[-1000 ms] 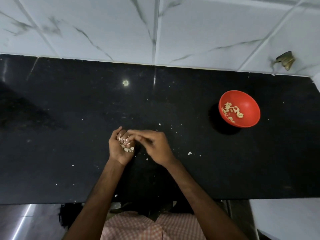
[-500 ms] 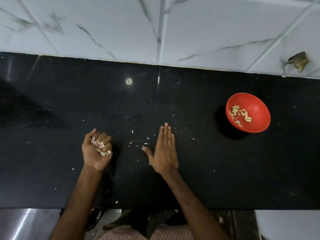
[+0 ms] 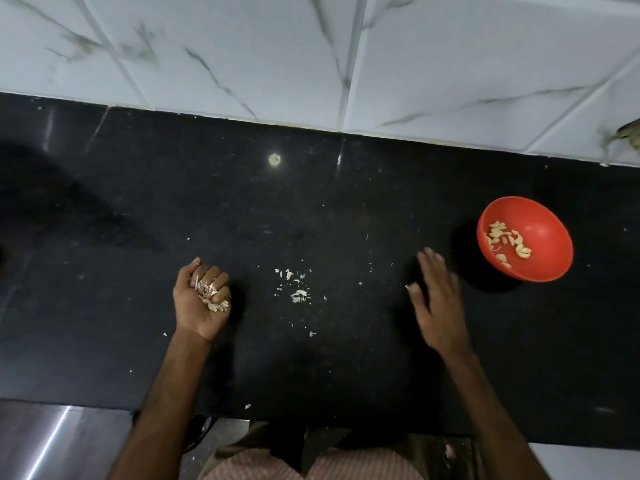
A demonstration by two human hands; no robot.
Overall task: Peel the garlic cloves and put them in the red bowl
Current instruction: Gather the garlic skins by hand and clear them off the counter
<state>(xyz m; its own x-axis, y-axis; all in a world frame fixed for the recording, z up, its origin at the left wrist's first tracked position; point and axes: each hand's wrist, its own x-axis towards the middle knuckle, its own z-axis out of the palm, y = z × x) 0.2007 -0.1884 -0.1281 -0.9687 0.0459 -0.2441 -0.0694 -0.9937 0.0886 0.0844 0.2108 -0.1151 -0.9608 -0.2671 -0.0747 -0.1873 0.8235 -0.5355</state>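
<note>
Curled left hand (image 3: 192, 308) cups garlic bits (image 3: 212, 300); right hand (image 3: 440, 306) spread flat, empty.
Peeled garlic cloves (image 3: 507, 242) sit in the red bowl (image 3: 549, 233) beside it; skin scraps (image 3: 298, 293) litter the black counter (image 3: 138, 220) between the 2 hands.

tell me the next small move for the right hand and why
Probably take the red bowl by its near rim with the right hand and draw it closer: that hand is open and empty beside it, while the left hand holds garlic pieces far from it.
</note>
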